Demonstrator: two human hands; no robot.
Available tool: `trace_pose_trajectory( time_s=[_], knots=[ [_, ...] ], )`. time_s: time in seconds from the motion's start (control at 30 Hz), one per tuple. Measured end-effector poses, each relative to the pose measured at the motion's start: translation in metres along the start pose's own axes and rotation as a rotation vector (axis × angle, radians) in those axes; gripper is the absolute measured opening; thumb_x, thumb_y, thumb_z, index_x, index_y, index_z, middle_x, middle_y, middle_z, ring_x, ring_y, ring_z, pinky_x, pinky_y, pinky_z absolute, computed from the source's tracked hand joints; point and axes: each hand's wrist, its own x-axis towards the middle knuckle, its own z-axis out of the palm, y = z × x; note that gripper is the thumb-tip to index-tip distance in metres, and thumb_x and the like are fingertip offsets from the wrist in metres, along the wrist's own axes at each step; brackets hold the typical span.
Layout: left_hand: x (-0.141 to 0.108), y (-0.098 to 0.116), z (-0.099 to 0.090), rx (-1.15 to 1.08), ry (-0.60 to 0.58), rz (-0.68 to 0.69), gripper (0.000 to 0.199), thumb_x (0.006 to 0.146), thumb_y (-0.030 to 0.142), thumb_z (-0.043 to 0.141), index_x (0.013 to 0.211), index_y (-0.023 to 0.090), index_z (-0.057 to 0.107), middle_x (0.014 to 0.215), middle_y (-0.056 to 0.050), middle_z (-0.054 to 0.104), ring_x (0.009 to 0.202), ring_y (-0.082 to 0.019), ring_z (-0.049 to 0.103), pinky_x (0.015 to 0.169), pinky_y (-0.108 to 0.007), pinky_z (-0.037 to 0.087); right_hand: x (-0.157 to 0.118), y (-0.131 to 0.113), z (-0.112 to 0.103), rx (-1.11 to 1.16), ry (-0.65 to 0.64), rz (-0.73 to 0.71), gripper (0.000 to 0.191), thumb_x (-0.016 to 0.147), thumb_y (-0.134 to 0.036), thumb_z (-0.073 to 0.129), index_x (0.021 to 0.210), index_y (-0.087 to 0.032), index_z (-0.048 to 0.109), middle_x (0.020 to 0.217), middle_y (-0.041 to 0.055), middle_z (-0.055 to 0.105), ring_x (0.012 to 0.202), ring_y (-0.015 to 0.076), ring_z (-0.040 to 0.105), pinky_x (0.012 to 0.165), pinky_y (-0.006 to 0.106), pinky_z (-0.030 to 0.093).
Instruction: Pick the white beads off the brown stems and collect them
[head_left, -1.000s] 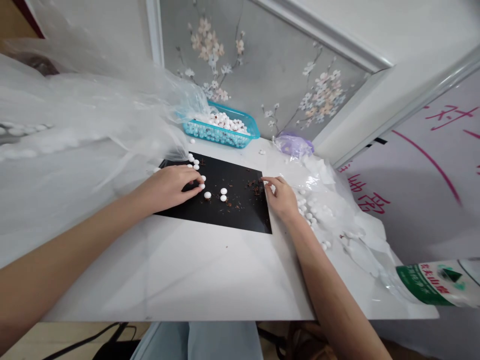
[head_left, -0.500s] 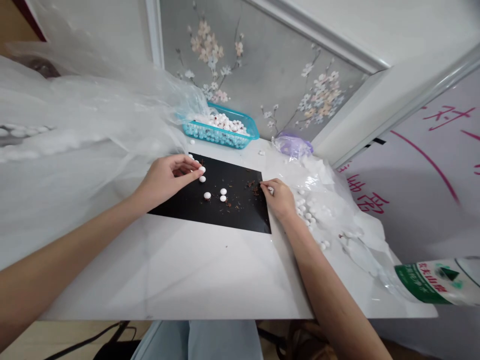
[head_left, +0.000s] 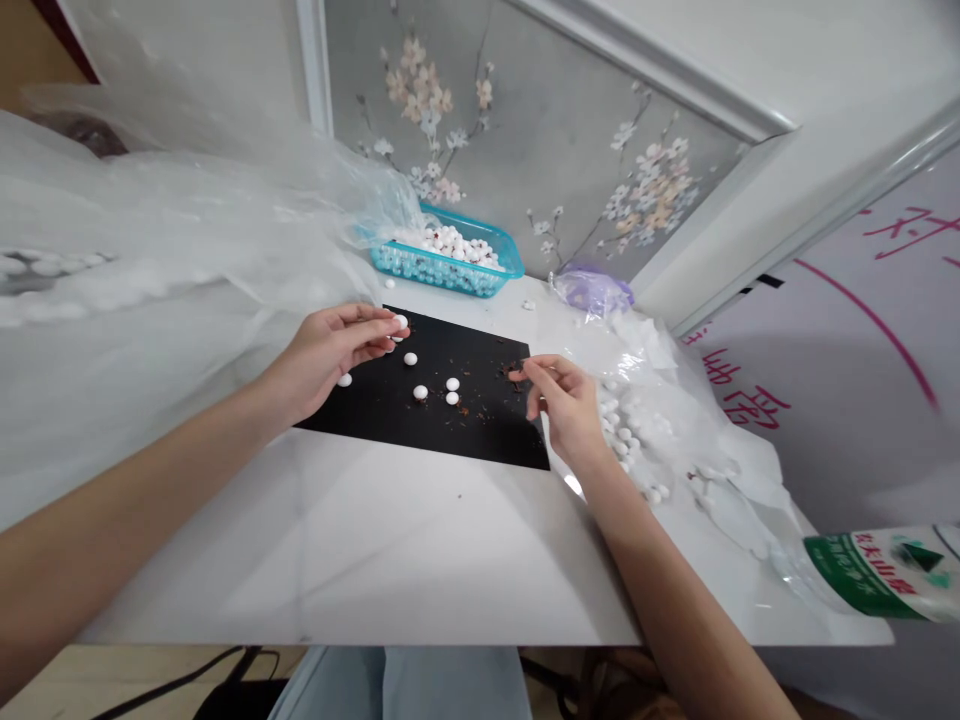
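The person's left hand is above the left part of a black sheet, with its fingers brought together on a small white ball at their tips, near the sheet's far edge. Another white ball shows partly beneath those fingertips, and a further one sits just below the palm. The right hand is at the sheet's right edge, its thumb and index finger bent toward each other beside reddish-brown shavings; whether they grip anything cannot be told. Between the hands, a pair of balls sits close together on the sheet, with a single ball just to their left and one more farther back; brown flecks are scattered around the pair and off to the right. The sheet lies flat on a white bench. Behind it stands a blue plastic basket filled with white balls, many with small dark marks. A large translucent plastic bag with more balls inside spreads over the left side, reaching the basket. Right of the right hand, more white balls lie among clear plastic film, with a purple bundle behind. A green-labelled bottle is at the bench's right end, near a whiteboard with red writing.
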Motion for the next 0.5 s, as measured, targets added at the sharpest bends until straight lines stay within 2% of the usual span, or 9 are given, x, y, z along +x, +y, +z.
trace_pose_trajectory(
  time_s=[0.13,0.27,0.37,0.43,0.5],
  knots=[
    [-0.002,0.0,0.001,0.0,-0.017,-0.032,0.024,0.065,0.035,0.073,0.081,0.018,0.067,0.092,-0.004,0.069,0.087,-0.015,0.061,0.085,-0.028,0.048,-0.004,-0.003,0.005,0.251,-0.11,0.121,0.025,0.07,-0.04,0.066,0.081,-0.019,0.058,0.08,0.0021,0.069,0.035,0.0023,0.037,0.036,0.02,0.029],
    [-0.002,0.001,0.002,-0.015,-0.013,-0.041,0.023,0.064,0.035,0.073,0.079,0.018,0.067,0.091,-0.004,0.069,0.085,-0.015,0.061,0.084,-0.029,0.048,-0.003,-0.002,0.004,0.211,-0.136,0.145,0.024,0.07,-0.04,0.064,0.081,-0.019,0.059,0.08,0.0012,0.068,0.036,0.003,0.038,0.037,0.02,0.03],
    [-0.001,0.0,0.001,-0.005,-0.018,-0.042,0.022,0.065,0.035,0.073,0.079,0.018,0.068,0.091,-0.004,0.069,0.082,-0.013,0.06,0.082,-0.027,0.048,0.002,0.002,-0.004,-0.115,-0.124,0.056,0.018,0.069,-0.035,0.062,0.074,-0.018,0.061,0.069,-0.0006,0.061,0.039,0.0048,0.038,0.04,0.022,0.031],
    [0.0,0.0,0.0,0.0,-0.021,-0.042,0.021,0.065,0.035,0.073,0.079,0.019,0.068,0.09,-0.003,0.069,0.08,-0.013,0.06,0.081,-0.026,0.049,0.007,0.006,-0.012,-0.418,-0.066,-0.045,0.012,0.066,-0.028,0.06,0.067,-0.017,0.062,0.061,-0.0016,0.054,0.042,0.0061,0.037,0.043,0.023,0.032],
    [0.0,-0.001,-0.001,0.003,-0.025,-0.038,0.021,0.065,0.036,0.073,0.078,0.02,0.069,0.089,-0.002,0.069,0.079,-0.012,0.06,0.08,-0.026,0.049,0.011,0.01,-0.019,-0.613,-0.008,-0.109,0.012,0.066,-0.025,0.056,0.067,-0.017,0.065,0.062,-0.0014,0.053,0.043,0.0068,0.036,0.046,0.024,0.035]
  ],
)
